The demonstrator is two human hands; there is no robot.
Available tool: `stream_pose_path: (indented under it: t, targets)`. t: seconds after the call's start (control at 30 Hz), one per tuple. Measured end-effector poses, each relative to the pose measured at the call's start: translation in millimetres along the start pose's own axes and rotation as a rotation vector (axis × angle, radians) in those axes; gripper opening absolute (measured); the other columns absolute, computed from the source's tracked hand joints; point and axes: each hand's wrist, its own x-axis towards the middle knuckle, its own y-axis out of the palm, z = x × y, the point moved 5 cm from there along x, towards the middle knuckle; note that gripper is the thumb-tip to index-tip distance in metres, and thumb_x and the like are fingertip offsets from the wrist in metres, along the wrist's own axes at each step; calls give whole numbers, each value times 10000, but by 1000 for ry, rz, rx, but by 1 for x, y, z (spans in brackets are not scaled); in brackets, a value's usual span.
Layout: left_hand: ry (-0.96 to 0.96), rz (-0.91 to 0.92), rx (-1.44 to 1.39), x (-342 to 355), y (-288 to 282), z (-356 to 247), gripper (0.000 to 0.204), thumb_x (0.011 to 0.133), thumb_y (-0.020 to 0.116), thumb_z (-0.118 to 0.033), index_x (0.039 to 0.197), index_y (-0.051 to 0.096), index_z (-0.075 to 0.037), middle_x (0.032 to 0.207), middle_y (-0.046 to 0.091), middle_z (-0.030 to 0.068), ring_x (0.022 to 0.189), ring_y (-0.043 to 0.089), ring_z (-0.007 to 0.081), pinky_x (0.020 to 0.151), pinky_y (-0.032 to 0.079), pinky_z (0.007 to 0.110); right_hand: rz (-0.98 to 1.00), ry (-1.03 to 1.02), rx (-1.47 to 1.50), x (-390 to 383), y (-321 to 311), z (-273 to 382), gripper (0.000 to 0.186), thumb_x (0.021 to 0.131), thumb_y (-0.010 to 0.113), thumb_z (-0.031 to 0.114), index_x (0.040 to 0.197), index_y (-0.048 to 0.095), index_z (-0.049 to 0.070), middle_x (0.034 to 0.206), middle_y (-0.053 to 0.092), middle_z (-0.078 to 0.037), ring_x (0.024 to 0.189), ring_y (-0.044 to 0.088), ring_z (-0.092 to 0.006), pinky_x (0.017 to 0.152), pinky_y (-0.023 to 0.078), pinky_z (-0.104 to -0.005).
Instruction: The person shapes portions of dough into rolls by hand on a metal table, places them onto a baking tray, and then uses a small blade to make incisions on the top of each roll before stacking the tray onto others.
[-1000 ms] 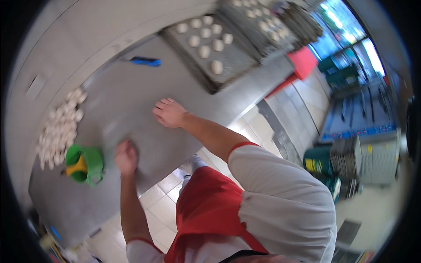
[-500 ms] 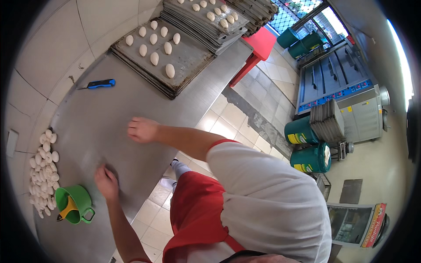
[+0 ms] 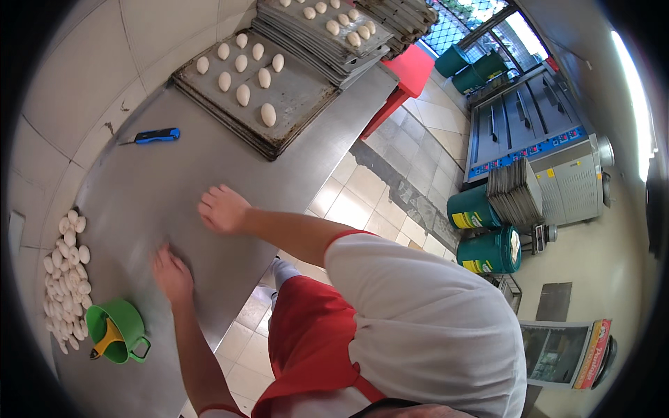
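Note:
Over the steel table (image 3: 132, 230), my left hand (image 3: 172, 274) lies palm down with its fingers stretched out. My right hand (image 3: 223, 209), farther off and to the right, rests low on the tabletop, fingers slightly bent and apart. Neither shows anything held; what is under the palms is hidden. Left of my left hand, a heap of oval white dough pieces (image 3: 66, 275) lies against the tiled wall. Close to it stands a green cup (image 3: 124, 317) with a yellow-handled tool (image 3: 106, 340) inside. A blue and black utility knife (image 3: 157, 135) lies beyond my hands.
A stack of baking trays (image 3: 300, 115) at the far end bears spaced dough pieces (image 3: 243, 95). Behind it rises a taller tray stack (image 3: 380, 52), beside a red stool (image 3: 411, 73). Across the tiled floor stand a deck oven (image 3: 523, 118) and green buckets (image 3: 490, 251).
My left hand has moved slightly away from me and its fingers have straightened. My right hand's fingers have loosened from a more curled shape. The view has shifted a little.

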Motion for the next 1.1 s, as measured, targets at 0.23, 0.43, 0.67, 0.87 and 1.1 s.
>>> stream_pose_path:
  t: [0.23,0.43,0.67,0.87,1.1]
  targets:
    - [9,45,137,-32,-19,-42,379,1028,548,-115,1394,611,-34,1253,627,240,1160,594,433,1032,475,534,16,62,47,-65,-17,20,201,954,692,284,1044,628,116,1117,618,-96,1081,586,-306,943,467,-447]
    - [44,-61,98,25,-8,-14,402,1019,563,-123,1411,604,-46,1193,625,213,1143,596,426,1020,481,534,7,5,76,-3,-9,22,184,956,694,267,1041,635,115,1115,618,-103,1092,587,-298,951,469,-447]
    - [2,8,77,-3,-11,-32,421,1016,567,-135,1425,617,-48,1288,612,209,1220,575,412,1060,460,538,24,46,63,-53,-18,26,181,940,698,264,1013,651,106,1116,619,-100,1098,589,-301,944,478,-447]
    - [140,-63,184,19,1,-16,518,1047,534,-167,1545,554,-23,1625,508,184,1506,445,431,1230,381,505,11,42,97,-22,-7,26,164,927,700,246,998,651,106,1109,611,-110,1087,586,-301,944,475,-457]
    - [192,-29,196,30,2,-18,517,1080,510,-183,1560,542,6,1676,472,188,1550,414,448,1281,340,515,-73,16,115,-33,-28,32,167,924,706,228,983,644,85,1044,598,-120,1048,587,-307,949,483,-459]
